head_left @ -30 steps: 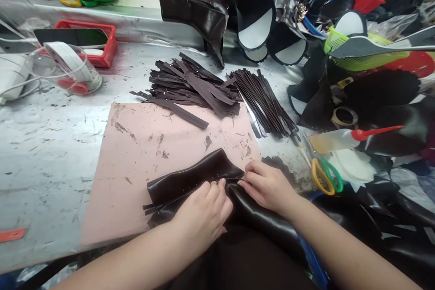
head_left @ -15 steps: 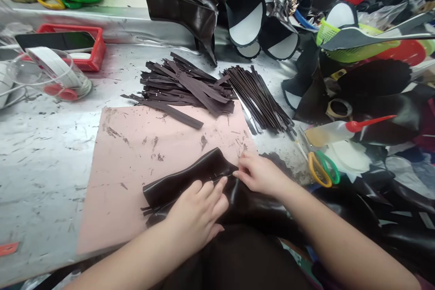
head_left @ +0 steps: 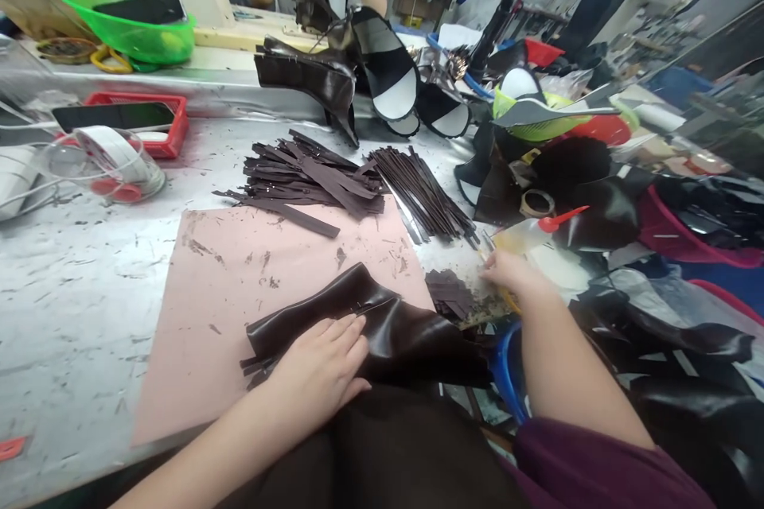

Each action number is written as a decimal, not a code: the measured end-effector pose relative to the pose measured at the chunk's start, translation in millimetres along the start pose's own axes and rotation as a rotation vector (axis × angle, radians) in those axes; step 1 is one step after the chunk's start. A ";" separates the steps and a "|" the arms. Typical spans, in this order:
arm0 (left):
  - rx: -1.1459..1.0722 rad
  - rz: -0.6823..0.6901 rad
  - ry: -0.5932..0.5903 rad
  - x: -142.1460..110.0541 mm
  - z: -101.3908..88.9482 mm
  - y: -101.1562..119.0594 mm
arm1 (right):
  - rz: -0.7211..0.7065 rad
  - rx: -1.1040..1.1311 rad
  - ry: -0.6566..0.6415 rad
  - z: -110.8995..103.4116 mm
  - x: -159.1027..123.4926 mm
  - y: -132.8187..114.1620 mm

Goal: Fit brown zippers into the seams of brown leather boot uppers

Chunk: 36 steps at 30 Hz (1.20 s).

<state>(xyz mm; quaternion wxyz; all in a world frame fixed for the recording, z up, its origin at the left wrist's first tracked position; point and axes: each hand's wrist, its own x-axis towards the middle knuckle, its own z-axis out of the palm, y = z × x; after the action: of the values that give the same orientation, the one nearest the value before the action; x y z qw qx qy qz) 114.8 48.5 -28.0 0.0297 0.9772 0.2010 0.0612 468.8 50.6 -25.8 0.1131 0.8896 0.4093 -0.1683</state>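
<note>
Left hand [head_left: 322,358]: flat, unclenched, on the glossy dark-brown leather piece [head_left: 411,334].
Long axis: along the shiny silver surface [head_left: 72,318], near edge.
Right hand [head_left: 500,277]: at the yellow-handled scissors [head_left: 512,301], rightward; I can't tell its grip.

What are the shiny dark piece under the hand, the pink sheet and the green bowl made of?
The dark piece: leather or a look-alike; it's glossy and bends in smooth folds. The pink sheet: perhaps card or rubber; it looks flat and matt, so I can't tell which. The green bowl: probably plastic; it's bright, smooth and shiny.
</note>
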 end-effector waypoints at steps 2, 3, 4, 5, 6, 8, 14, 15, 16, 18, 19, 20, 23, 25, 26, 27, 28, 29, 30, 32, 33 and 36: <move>0.002 -0.036 0.029 -8.7 -4.2 0.7 | -0.016 0.043 -0.001 5.9 0.8 5.9; 0.007 -0.055 0.019 -13.6 -7.1 1.6 | -0.018 0.065 0.000 7.6 0.2 6.1; 0.014 -0.072 0.003 -18.9 -9.9 2.7 | -0.016 0.087 -0.001 8.5 -0.6 5.3; 0.022 -0.088 -0.009 -24.5 -12.4 4.1 | -0.009 0.108 -0.003 8.7 -1.4 4.1; 0.032 -0.102 -0.009 -30.2 -14.0 5.6 | 0.002 0.127 -0.004 8.5 -1.9 3.0; 0.057 -0.119 0.018 -41.4 -14.3 9.3 | 0.024 0.151 0.003 7.7 -2.0 1.7; 0.048 -0.160 0.035 -63.2 -3.6 20.9 | -0.006 0.092 0.042 -5.9 -10.7 -2.7; 0.040 -0.174 0.028 -64.7 -2.5 22.3 | -0.015 0.088 0.070 -11.2 -19.3 -6.1; 0.033 -0.184 0.019 -65.8 -1.8 23.4 | -0.024 0.125 0.127 -16.8 -31.6 -10.9; 0.017 -0.194 0.004 -67.2 -1.1 25.1 | -0.064 0.343 0.314 -26.4 -67.0 -24.9; 0.009 -0.196 -0.001 -67.5 -1.1 25.6 | -0.136 0.554 0.417 -28.7 -88.5 -34.3; 0.003 -0.197 -0.005 -67.8 -1.3 26.0 | -0.239 0.746 0.480 -28.4 -110.8 -45.3; 0.001 -0.206 -0.020 -68.7 -2.1 27.0 | -0.762 1.018 0.444 -8.8 -166.6 -85.9; 0.009 -0.220 -0.031 -69.5 -2.2 27.9 | -0.985 1.018 0.296 17.2 -183.6 -114.4; 0.014 -0.225 -0.035 -69.9 -2.1 28.3 | -1.018 1.034 0.204 31.7 -185.6 -127.0; 0.019 -0.224 -0.038 -70.2 -1.7 28.8 | -1.026 1.055 0.119 45.8 -184.5 -137.6; 0.027 -0.222 -0.039 -70.4 -1.2 29.1 | -1.026 1.056 0.060 58.4 -181.3 -145.9; 0.038 -0.219 -0.038 -70.4 -0.6 29.5 | -1.020 1.044 0.031 68.8 -177.3 -151.7; 0.050 -0.216 -0.035 -70.3 -0.1 29.7 | -1.015 1.014 0.036 76.7 -173.4 -155.1; 0.069 -0.216 -0.028 -70.1 0.9 30.0 | -1.010 0.942 0.091 84.9 -168.3 -156.5; 0.074 -0.218 -0.027 -70.0 1.2 30.1 | -1.008 0.920 0.111 86.1 -167.5 -155.6; 0.082 -0.211 -0.039 -69.9 1.4 29.8 | -1.029 0.890 0.100 85.4 -169.2 -152.7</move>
<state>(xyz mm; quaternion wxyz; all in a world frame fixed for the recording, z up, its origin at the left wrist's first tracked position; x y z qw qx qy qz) 62.9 -6.6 -34.5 -0.0004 0.9520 0.3045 0.0306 231.3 2.5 -47.5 -0.3769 0.5502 0.6767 -0.3118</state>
